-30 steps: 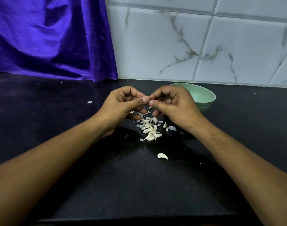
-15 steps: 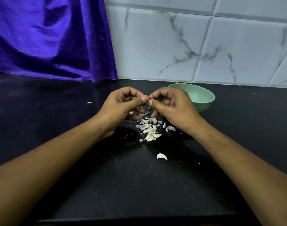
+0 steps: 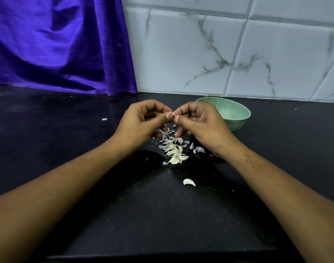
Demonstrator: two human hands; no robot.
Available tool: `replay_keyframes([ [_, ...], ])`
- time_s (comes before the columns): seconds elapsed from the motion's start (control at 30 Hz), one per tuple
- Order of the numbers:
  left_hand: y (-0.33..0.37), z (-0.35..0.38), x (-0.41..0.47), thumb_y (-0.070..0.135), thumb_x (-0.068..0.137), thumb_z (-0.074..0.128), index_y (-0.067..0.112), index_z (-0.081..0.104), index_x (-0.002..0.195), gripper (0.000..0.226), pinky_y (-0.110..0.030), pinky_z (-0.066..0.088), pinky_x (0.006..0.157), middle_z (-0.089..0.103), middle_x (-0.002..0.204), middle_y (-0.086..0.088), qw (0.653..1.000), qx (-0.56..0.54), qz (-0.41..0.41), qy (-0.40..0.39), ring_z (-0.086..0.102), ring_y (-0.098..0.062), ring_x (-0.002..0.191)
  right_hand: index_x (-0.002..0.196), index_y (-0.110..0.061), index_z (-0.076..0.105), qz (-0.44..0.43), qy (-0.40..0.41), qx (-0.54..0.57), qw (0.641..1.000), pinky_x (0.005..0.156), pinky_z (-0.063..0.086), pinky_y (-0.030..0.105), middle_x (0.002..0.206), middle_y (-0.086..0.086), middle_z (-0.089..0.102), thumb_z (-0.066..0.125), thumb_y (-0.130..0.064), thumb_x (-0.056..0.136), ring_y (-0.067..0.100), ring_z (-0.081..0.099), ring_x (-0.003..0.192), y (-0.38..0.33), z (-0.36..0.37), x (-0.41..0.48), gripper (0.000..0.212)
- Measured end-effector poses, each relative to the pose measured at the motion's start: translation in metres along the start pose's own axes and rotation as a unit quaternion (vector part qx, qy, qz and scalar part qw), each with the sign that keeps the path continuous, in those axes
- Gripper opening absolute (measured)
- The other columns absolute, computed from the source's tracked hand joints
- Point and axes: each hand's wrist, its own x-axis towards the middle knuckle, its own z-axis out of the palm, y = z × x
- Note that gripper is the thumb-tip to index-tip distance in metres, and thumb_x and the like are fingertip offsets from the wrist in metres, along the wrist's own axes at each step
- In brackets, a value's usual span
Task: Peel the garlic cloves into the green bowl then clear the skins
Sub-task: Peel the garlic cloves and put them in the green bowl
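A: Garlic clove [image 3: 174,113], one, small, pinched above the black counter [image 3: 162,215] between both hands; only a pale sliver shows.

B: Room around it?

A: Open counter in front toward the near edge, and wide bare stretches to the left and right. Tiled wall [image 3: 228,54] closes the back; purple cloth [image 3: 58,44] hangs at back left down to the counter.

B: Other items?

A: Pile of cloves and skins [image 3: 173,149] directly below the hands. Single clove [image 3: 189,182] apart, nearer the front edge. Stray skin flake [image 3: 104,119] well to the left. Green bowl [image 3: 236,114] just behind the right hand, partly hidden by it; whether anything lies inside I cannot tell.

B: Grip?

A: Left hand [image 3: 143,122] curled, thumb and forefinger closed on the clove. Right hand [image 3: 198,122] likewise curled, thumb and fingertips meeting the clove from the other side. Thumbnails nearly touching.
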Motion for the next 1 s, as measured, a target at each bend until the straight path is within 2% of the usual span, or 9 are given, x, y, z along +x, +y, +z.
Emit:
replay_keyframes([
  [0.07, -0.0018, -0.0031, 0.0015, 0.019, 0.094, 0.076, 0.008, 0.075, 0.100, 0.014, -0.040, 0.060, 0.063, 0.075, 0.086, -0.013, 0.998, 0.045, 0.032, 0.005, 0.069, -0.021, 0.070, 0.099, -0.004, 0.070, -0.001, -0.002, 0.000, 1.000, 0.052, 0.049, 0.014, 0.080, 0.011, 0.072, 0.071, -0.006, 0.095, 0.023, 0.073, 0.065, -0.0011, -0.0004, -0.0006, 0.004],
  [0.17, -0.0020, -0.0065, 0.0024, 0.026, 0.092, 0.079, 0.017, 0.079, 0.098, 0.011, -0.048, 0.060, 0.066, 0.076, 0.082, -0.007, 0.994, 0.090, 0.064, 0.007, 0.070, -0.036, 0.074, 0.096, -0.005, 0.072, -0.011, -0.001, -0.014, 1.000, 0.057, 0.054, 0.021, 0.081, 0.012, 0.074, 0.073, -0.007, 0.094, 0.028, 0.076, 0.069, -0.0023, -0.0023, -0.0008, 0.003],
  [0.3, -0.0001, -0.0073, 0.0021, 0.028, 0.089, 0.081, 0.021, 0.081, 0.100, 0.012, -0.045, 0.062, 0.067, 0.077, 0.080, 0.001, 0.990, 0.122, 0.078, 0.001, 0.074, -0.027, 0.073, 0.092, -0.004, 0.073, -0.020, 0.000, -0.038, 0.999, 0.059, 0.055, 0.022, 0.081, 0.015, 0.075, 0.073, -0.007, 0.092, 0.027, 0.077, 0.070, -0.0050, -0.0041, -0.0018, 0.003],
  [0.43, 0.0004, -0.0091, 0.0025, 0.025, 0.091, 0.079, 0.020, 0.082, 0.102, 0.012, -0.031, 0.060, 0.064, 0.078, 0.080, 0.006, 0.985, 0.147, 0.087, -0.009, 0.074, -0.010, 0.070, 0.091, -0.003, 0.073, -0.040, -0.007, -0.065, 0.997, 0.059, 0.055, 0.021, 0.082, 0.013, 0.077, 0.072, -0.005, 0.093, 0.023, 0.077, 0.070, -0.0057, -0.0048, -0.0029, 0.003],
  [0.53, 0.0008, -0.0091, 0.0020, 0.025, 0.092, 0.079, 0.021, 0.082, 0.103, 0.012, -0.018, 0.054, 0.064, 0.077, 0.078, 0.012, 0.979, 0.172, 0.106, -0.010, 0.073, -0.005, 0.070, 0.091, -0.003, 0.073, -0.039, -0.005, -0.064, 0.997, 0.059, 0.055, 0.020, 0.082, 0.006, 0.078, 0.071, -0.005, 0.094, 0.024, 0.077, 0.069, -0.0062, -0.0037, -0.0034, 0.004],
  [0.6, 0.0011, -0.0090, 0.0018, 0.023, 0.092, 0.079, 0.022, 0.082, 0.103, 0.012, -0.014, 0.052, 0.065, 0.077, 0.079, 0.013, 0.975, 0.187, 0.117, -0.009, 0.073, -0.004, 0.071, 0.093, -0.003, 0.073, -0.030, -0.006, -0.052, 0.998, 0.059, 0.055, 0.021, 0.085, 0.003, 0.079, 0.069, -0.005, 0.095, 0.026, 0.077, 0.071, -0.0064, -0.0033, -0.0035, 0.005],
  [0.8, 0.0008, -0.0087, 0.0017, 0.020, 0.091, 0.081, 0.022, 0.083, 0.103, 0.012, -0.015, 0.052, 0.067, 0.078, 0.082, 0.013, 0.971, 0.200, 0.133, -0.002, 0.072, -0.003, 0.072, 0.094, -0.005, 0.074, -0.005, 0.004, -0.028, 1.000, 0.069, 0.064, 0.038, 0.088, 0.007, 0.080, 0.070, -0.004, 0.095, 0.029, 0.078, 0.075, -0.0036, -0.0020, -0.0028, 0.004],
  [0.9, 0.0015, -0.0071, -0.0001, 0.019, 0.090, 0.081, 0.022, 0.083, 0.102, 0.012, -0.019, 0.055, 0.068, 0.078, 0.084, 0.013, 0.966, 0.215, 0.143, 0.002, 0.073, -0.004, 0.075, 0.088, -0.006, 0.073, 0.020, 0.008, -0.001, 1.000, 0.064, 0.062, 0.032, 0.084, 0.011, 0.079, 0.068, 0.000, 0.093, 0.031, 0.077, 0.074, -0.0048, -0.0001, -0.0034, 0.009],
  [1.0, 0.0024, -0.0060, -0.0020, 0.019, 0.090, 0.081, 0.019, 0.083, 0.102, 0.012, -0.029, 0.060, 0.073, 0.078, 0.087, 0.013, 0.961, 0.225, 0.158, 0.010, 0.074, -0.007, 0.079, 0.083, -0.003, 0.071, 0.050, 0.011, 0.051, 0.997, 0.056, 0.059, 0.026, 0.077, 0.016, 0.075, 0.065, 0.005, 0.092, 0.026, 0.075, 0.065, -0.0080, 0.0008, -0.0053, 0.014],
])
